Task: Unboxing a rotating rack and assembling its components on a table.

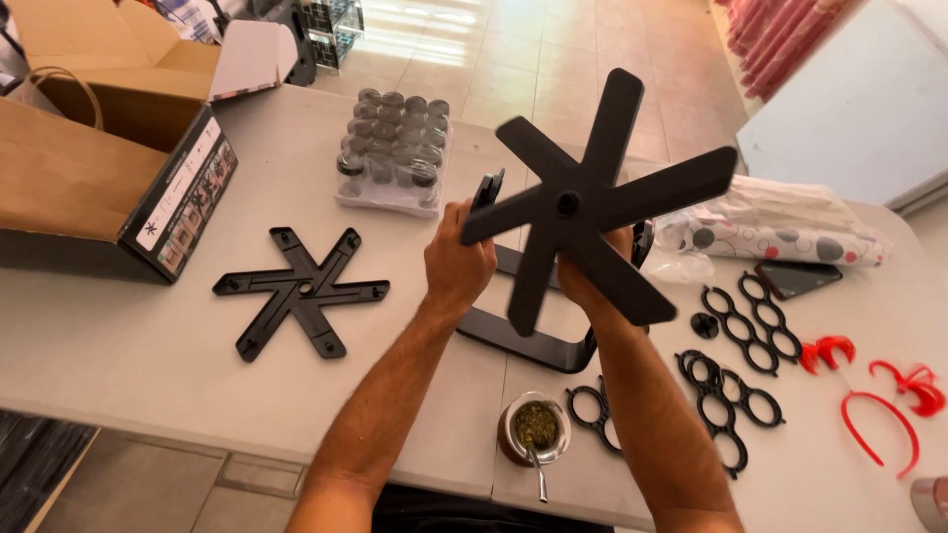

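Both hands are raised over the white table (118,345): my left hand (457,265) is closed around one arm of the black six-armed star piece (592,197), and my right hand (591,281) grips the same piece from behind, its fingers mostly hidden. Below this star piece a black curved frame (523,341) stands on the table, and left of the star piece a second black star plate (299,290) lies flat, with a pack of small jars (393,148) behind it and an open cardboard box (109,148) further left. Right of the star piece lie black ring strips (760,331) and red hooks (879,415), and near its lower side stands a cup with green herb (533,429).

Arms: I see two bare forearms, no sleeves | left hand (457,265): no glove, ring or watch | right hand (591,286): likewise bare, partly hidden
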